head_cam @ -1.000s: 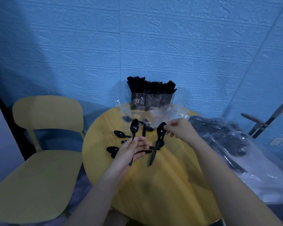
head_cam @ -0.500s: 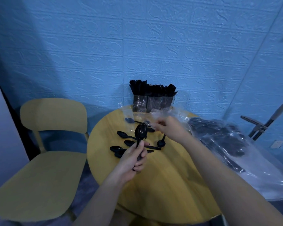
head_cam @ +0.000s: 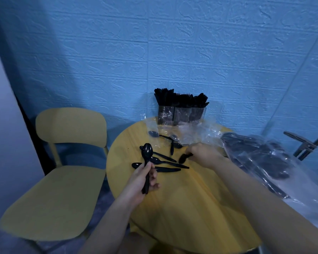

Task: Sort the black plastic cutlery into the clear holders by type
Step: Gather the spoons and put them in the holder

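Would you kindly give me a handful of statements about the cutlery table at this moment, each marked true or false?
1. The left hand grips a black spoon by its handle, bowl up. True.
2. The clear holders stand empty. False: black cutlery fills them and sticks out of the top.
3. Several loose spoons lie on the yellow table. True.
4. The right hand rests flat on the chair. False: it is over the table, pinching a piece of black cutlery.
5. The yellow chair stands left of the table. True.
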Action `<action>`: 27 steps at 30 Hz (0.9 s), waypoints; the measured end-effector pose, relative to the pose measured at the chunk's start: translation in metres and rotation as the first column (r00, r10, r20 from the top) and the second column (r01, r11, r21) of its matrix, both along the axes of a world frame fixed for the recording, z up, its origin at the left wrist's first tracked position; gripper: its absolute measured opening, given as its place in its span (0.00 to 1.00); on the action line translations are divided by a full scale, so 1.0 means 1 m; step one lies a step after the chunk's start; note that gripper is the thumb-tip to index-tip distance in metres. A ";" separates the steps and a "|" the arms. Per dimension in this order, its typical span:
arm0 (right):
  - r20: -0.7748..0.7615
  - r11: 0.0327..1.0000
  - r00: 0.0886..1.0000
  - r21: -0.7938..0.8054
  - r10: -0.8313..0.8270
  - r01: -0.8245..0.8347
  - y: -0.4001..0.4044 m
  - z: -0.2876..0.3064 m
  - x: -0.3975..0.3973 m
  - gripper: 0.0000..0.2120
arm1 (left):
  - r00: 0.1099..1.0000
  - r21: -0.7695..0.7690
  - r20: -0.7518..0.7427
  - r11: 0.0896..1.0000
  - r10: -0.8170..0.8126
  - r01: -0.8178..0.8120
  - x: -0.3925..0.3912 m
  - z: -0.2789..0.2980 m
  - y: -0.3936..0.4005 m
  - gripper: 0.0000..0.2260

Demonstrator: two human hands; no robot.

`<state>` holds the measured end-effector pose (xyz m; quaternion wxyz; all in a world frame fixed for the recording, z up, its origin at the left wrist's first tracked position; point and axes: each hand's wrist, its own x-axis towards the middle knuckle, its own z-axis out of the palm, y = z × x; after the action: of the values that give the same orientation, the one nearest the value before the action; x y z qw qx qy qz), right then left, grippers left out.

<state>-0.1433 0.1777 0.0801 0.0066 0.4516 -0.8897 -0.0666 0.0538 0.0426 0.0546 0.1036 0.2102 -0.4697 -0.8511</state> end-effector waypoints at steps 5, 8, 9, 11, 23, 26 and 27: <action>0.317 0.878 0.948 -0.447 -0.024 0.172 -0.014 0.019 0.030 0.09 | 0.997 0.004 -0.026 0.997 0.072 -0.072 -0.005 -0.001 0.004 0.10; 0.531 0.803 0.846 -0.529 0.060 0.275 -0.023 0.032 0.053 0.07 | 0.996 -0.044 -0.043 0.995 0.083 -0.085 -0.008 -0.001 0.007 0.10; 0.612 0.783 0.784 -0.538 0.107 0.313 -0.027 0.034 0.059 0.08 | 0.996 -0.053 -0.050 0.995 0.080 -0.082 -0.008 -0.001 0.008 0.11; 0.721 0.757 0.668 -0.537 0.184 0.371 -0.035 0.035 0.070 0.07 | 0.996 -0.064 -0.055 0.996 0.065 -0.069 -0.008 -0.001 0.009 0.11; 0.757 0.692 0.615 -0.565 0.219 0.449 -0.068 0.023 0.088 0.07 | 0.995 -0.105 -0.088 0.993 0.048 -0.057 0.009 0.000 0.001 0.13; 0.657 0.742 0.735 -0.575 0.167 0.344 -0.067 0.017 0.079 0.10 | 0.994 -0.084 -0.085 0.993 0.075 -0.082 0.015 -0.005 -0.005 0.12; 0.609 0.773 0.783 -0.553 0.122 0.310 -0.065 0.015 0.073 0.11 | 0.993 -0.095 -0.077 0.990 0.093 -0.100 0.018 -0.008 -0.009 0.12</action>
<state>-0.0700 0.1126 0.0950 -0.1365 0.3714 -0.8346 0.3832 0.0716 0.0335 0.0470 0.1720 0.1963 -0.4963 -0.8280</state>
